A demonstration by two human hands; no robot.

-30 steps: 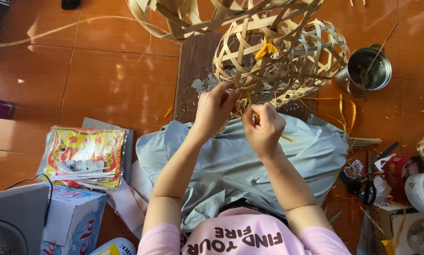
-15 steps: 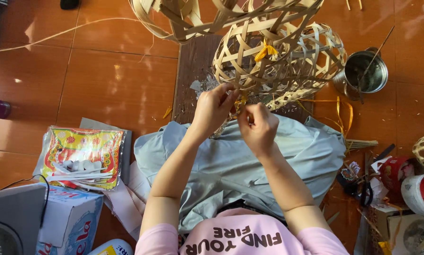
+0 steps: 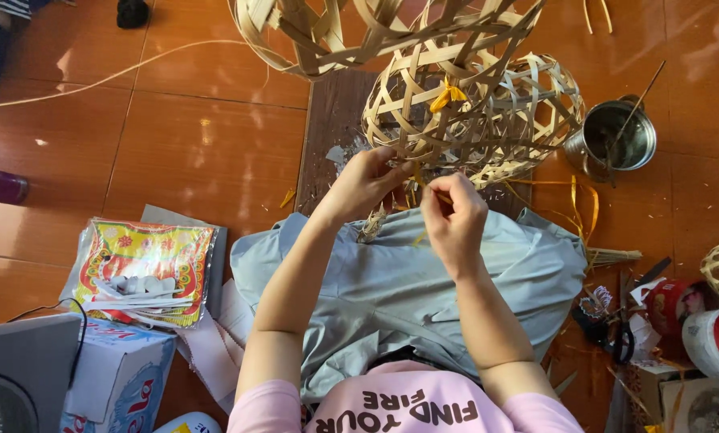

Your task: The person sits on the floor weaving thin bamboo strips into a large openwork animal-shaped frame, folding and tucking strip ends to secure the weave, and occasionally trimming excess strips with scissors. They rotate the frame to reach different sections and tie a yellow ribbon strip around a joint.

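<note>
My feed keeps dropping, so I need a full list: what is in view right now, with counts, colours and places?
woven basket: one, tan strips, on the dark board, both hands at its lower edge
second woven frame: one, tan, top edge of view
yellow ribbon: one, floor right of the basket
metal pot: one, silver, a stick in it, right
grey cloth: one, across the lap
printed packet: one, yellow and red, floor left
cardboard box: one, white and blue, lower left
scissors: one pair, dark, right
left hand: grip on basket strips
right hand: pinching a strip
</note>
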